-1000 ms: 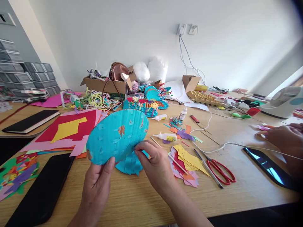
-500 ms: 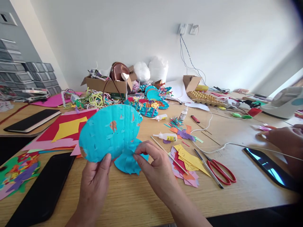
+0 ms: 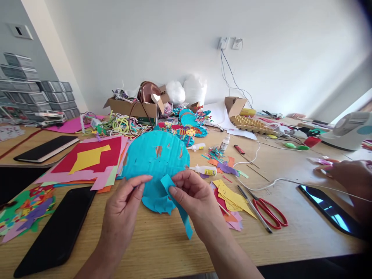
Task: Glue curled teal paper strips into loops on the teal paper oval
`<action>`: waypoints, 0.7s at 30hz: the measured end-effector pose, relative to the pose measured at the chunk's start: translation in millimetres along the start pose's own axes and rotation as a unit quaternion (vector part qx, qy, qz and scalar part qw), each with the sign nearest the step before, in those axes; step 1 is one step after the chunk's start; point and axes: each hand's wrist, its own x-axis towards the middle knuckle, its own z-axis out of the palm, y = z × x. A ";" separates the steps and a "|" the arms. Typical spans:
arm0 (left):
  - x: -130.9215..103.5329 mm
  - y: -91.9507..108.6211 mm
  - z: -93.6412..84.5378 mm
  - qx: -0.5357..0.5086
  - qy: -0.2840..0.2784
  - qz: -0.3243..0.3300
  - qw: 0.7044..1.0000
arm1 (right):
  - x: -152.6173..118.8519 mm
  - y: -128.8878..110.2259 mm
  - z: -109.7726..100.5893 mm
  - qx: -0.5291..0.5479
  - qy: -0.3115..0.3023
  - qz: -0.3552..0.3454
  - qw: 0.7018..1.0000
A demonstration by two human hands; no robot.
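My right hand (image 3: 194, 193) pinches a narrow strip of blue paper (image 3: 183, 217) that hangs down at a slant. Just left of it, my left hand (image 3: 124, 203) has thumb and index finger drawn close together; whether anything is between them I cannot make out. Behind both hands is a large blue paper-covered cardboard disc (image 3: 151, 153), its surface uneven with brown patches showing through. Below its near edge lies a smaller blue piece with a jagged edge (image 3: 158, 204).
Right of my hands lie yellow paper scraps (image 3: 231, 195), a pen (image 3: 255, 209), red-handled scissors (image 3: 270, 213) and a glue bottle (image 3: 206, 170). A black phone-like slab (image 3: 58, 228) and coloured sheets (image 3: 87, 155) are at left. Another person's hand (image 3: 348, 174) is far right, above a shiny black object (image 3: 325, 209).
My left hand has let go of the large disc, which now sits further right, behind my hands. My right hand has lifted a blue paper strip. The view has shifted slightly.
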 end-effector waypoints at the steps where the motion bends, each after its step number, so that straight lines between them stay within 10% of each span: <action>1: -2.7 1.3 0.8 0.004 -0.017 -0.004 1.000 | -0.3 -0.5 1.3 -0.044 0.011 -0.026 0.999; 8: -11.8 10.5 15.5 -0.045 -0.124 -0.022 0.991 | -7.5 -3.3 12.6 -0.267 0.031 -0.119 0.956; 13: -4.4 11.0 22.2 -0.096 -0.091 -0.066 0.989 | -13.9 -10.0 3.7 -0.282 0.016 -0.147 0.948; 17: 0.3 17.6 24.9 -0.179 -0.076 -0.141 0.971 | -12.3 -14.8 -21.9 -0.292 0.145 -0.203 0.923; 21: -0.1 20.1 28.7 -0.210 -0.068 -0.160 0.962 | -9.5 -13.5 -38.9 -0.233 0.146 -0.108 0.955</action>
